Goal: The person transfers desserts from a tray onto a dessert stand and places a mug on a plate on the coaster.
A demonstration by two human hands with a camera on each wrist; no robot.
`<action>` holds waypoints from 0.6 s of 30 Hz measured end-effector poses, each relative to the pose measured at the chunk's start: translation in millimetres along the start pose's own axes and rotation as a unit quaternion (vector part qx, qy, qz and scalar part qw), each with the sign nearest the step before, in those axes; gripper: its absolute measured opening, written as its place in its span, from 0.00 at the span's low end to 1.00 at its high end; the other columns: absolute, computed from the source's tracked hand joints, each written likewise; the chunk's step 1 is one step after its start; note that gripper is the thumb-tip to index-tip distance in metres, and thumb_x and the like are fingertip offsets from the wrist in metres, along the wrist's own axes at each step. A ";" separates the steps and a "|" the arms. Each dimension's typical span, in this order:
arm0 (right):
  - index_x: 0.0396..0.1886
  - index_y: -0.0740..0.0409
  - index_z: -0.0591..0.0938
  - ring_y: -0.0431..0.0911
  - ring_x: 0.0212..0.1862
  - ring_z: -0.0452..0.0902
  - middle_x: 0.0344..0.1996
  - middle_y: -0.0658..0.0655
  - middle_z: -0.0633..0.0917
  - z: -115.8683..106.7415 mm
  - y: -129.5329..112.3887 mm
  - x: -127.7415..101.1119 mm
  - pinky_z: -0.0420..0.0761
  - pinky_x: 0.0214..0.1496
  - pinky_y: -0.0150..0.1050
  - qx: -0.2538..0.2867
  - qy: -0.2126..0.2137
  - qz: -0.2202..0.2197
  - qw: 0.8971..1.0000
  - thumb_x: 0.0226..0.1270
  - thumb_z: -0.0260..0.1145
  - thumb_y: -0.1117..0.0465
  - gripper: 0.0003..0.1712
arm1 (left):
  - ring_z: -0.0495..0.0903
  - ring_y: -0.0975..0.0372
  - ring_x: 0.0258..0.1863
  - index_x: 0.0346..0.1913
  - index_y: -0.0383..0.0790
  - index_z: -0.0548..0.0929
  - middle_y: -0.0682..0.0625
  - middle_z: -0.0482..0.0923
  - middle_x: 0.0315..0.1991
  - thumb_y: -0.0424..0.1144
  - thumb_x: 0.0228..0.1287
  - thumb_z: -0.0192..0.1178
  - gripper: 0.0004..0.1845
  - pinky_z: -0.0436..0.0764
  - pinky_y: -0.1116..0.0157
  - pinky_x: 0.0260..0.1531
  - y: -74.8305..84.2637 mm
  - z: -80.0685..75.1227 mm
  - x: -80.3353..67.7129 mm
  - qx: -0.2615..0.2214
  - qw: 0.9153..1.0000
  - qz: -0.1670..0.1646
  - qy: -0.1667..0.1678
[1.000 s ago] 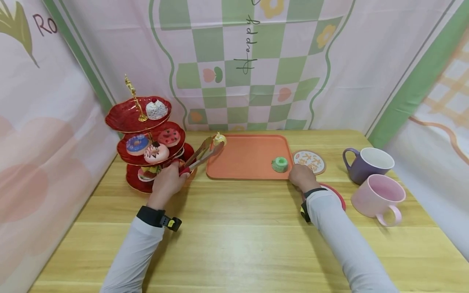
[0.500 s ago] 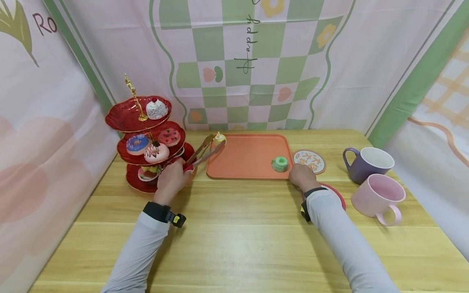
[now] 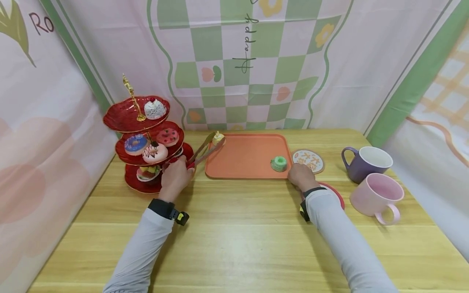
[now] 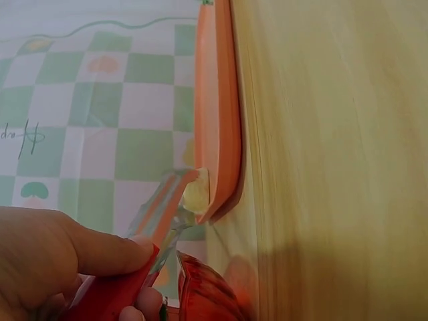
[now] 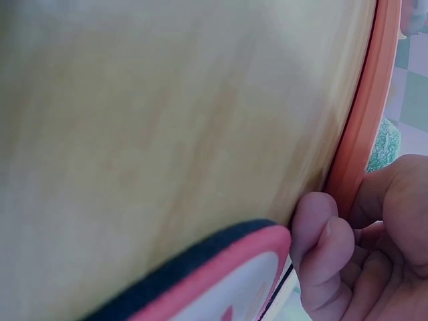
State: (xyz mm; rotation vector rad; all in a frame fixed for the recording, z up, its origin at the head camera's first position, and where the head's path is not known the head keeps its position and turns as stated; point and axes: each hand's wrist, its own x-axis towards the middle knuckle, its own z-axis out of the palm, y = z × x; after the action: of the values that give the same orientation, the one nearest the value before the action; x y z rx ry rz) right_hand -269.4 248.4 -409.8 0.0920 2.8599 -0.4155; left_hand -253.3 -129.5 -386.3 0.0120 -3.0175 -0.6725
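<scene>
My left hand (image 3: pixel 176 178) grips a pair of food tongs (image 4: pixel 114 289) by the red handle, thumb along the top. The tong tips lie on either side of a small yellow cake (image 3: pixel 218 138), at the far left corner of an orange tray (image 3: pixel 245 156). At the tray's near right corner, my right hand (image 3: pixel 302 177) pinches the rim. In the right wrist view the thumb is on the rim, with the fingers (image 5: pixel 331 247) curled at its outer side. A green ring-shaped cake (image 3: pixel 279 163) sits on the tray close to that hand.
A red three-tier stand (image 3: pixel 121 116) with toy donuts and cakes rises beside my left hand. Right of the tray lie a round patterned coaster (image 3: pixel 311 158) and a red-rimmed coaster (image 3: pixel 335 194), partly under my right forearm. Further right stand a purple mug (image 3: pixel 360 167) and a pink mug (image 3: pixel 371 199).
My left hand has shifted slightly right and forward on the tongs' side, while the tips stay around the yellow cake. The right hand keeps its hold on the tray corner.
</scene>
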 end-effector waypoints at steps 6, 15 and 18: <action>0.26 0.65 0.77 0.49 0.21 0.75 0.28 0.65 0.77 0.3 0.2 0.5 0.73 0.20 0.37 0.008 -0.004 0.004 1.000 0.66 0.44 0.67 0.15 | 0.72 0.51 0.26 0.43 0.38 0.73 0.43 0.74 0.29 0.43 0.63 0.59 0.12 0.68 0.58 0.22 1.9 0.7 0.2 -0.005 1.000 0.007 0.009; 0.25 0.65 0.77 0.49 0.19 0.75 0.27 0.65 0.77 2.0 3.8 1.2 0.73 0.19 0.37 0.007 -0.001 -0.001 1.000 0.65 0.43 0.68 0.16 | 0.72 0.50 0.25 0.41 0.38 0.73 0.43 0.74 0.28 0.42 0.63 0.59 0.12 0.69 0.57 0.23 1.7 2.2 -0.6 0.004 1.000 0.015 0.022; 0.26 0.66 0.77 0.48 0.18 0.75 0.27 0.66 0.77 1.5 3.4 1.8 0.73 0.19 0.37 0.009 -0.002 -0.001 1.000 0.66 0.43 0.68 0.16 | 0.72 0.50 0.26 0.42 0.38 0.73 0.43 0.74 0.28 0.42 0.63 0.59 0.12 0.69 0.57 0.24 1.2 2.3 -1.1 0.005 1.000 0.018 0.022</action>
State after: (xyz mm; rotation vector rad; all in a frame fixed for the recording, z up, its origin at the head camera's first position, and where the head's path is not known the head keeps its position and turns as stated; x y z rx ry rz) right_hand -270.5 251.3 -412.6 0.0922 2.8519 -0.4412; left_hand -252.3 -127.5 -387.9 -0.0257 -2.9709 -0.6466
